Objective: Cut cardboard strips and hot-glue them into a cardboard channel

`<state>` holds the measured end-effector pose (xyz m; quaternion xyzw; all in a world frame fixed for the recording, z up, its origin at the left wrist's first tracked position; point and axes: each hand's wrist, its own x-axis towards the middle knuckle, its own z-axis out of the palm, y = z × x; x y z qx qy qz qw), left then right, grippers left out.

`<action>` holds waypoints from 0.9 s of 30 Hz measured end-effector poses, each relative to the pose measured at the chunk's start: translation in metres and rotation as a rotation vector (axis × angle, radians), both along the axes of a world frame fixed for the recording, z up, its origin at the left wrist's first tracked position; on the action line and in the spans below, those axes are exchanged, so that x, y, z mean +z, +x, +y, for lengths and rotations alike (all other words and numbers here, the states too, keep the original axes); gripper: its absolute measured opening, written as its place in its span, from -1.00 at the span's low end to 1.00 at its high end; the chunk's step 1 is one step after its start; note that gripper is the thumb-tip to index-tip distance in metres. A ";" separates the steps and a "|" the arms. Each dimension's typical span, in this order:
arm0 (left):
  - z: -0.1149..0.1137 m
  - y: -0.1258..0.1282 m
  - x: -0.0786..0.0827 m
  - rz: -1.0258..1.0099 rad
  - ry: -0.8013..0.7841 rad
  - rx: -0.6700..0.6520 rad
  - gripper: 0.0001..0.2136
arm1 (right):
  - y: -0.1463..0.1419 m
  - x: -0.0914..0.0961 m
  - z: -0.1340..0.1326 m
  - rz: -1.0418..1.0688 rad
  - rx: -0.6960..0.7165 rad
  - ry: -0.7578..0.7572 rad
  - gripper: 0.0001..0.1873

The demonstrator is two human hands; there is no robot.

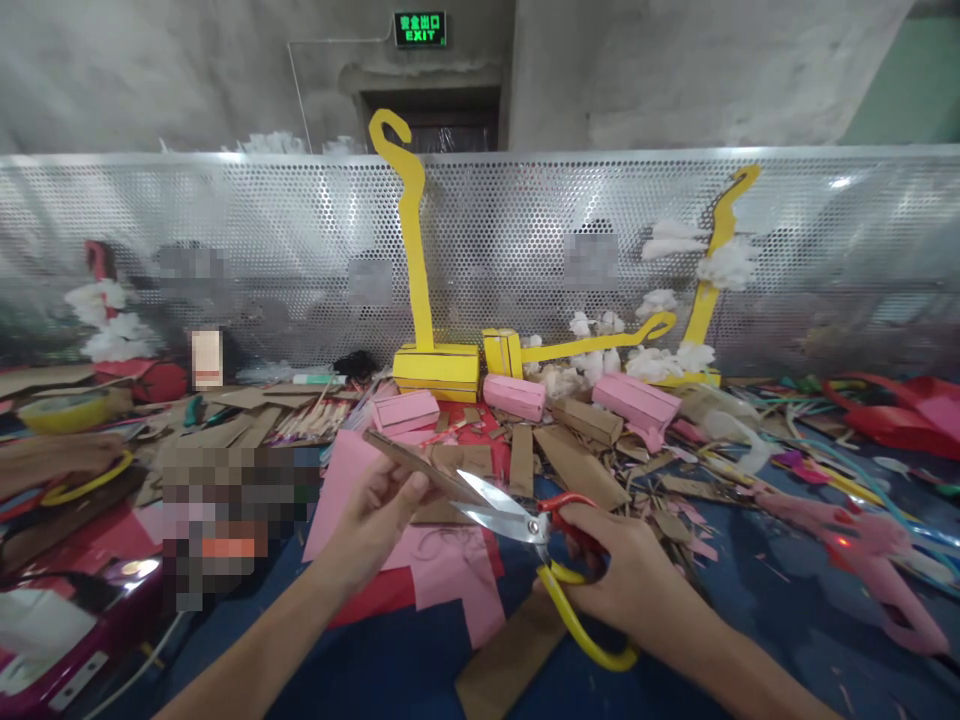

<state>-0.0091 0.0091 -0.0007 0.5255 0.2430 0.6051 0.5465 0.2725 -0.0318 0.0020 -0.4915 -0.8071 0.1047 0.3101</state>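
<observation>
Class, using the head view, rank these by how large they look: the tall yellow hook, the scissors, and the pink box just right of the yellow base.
1. tall yellow hook
2. scissors, though their nearness to the camera enlarges them
3. pink box

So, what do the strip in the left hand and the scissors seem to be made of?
The strip looks like brown cardboard: matte, flat, stiff. The scissors have shiny metal blades that reflect light; their red and yellow handles look like smooth plastic, though a coating is possible.

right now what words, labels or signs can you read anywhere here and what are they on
"EXIT": green lit sign on the wall above the doorway, under a row of Chinese characters too small to read.
Patches on the perforated metal screen and the workbench are blurred out: unreadable.
No text shows on the scissors.
</observation>
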 end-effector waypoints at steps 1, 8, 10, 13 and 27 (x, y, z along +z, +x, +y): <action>0.000 0.000 0.000 -0.008 -0.004 -0.006 -0.85 | 0.000 -0.001 0.001 -0.006 -0.005 0.022 -0.78; 0.000 0.000 -0.003 0.026 0.003 -0.034 -0.89 | 0.004 -0.010 0.007 0.025 -0.061 0.129 -0.62; 0.001 0.000 -0.004 0.030 -0.010 -0.040 -0.87 | 0.004 -0.008 0.008 0.045 -0.089 0.130 -0.62; 0.002 0.000 -0.005 0.011 -0.035 0.012 -0.83 | 0.006 -0.005 0.011 0.045 -0.122 0.148 -0.69; -0.006 0.007 0.002 0.242 -0.139 0.121 -0.71 | 0.037 0.006 0.020 -0.144 -0.111 0.047 -0.77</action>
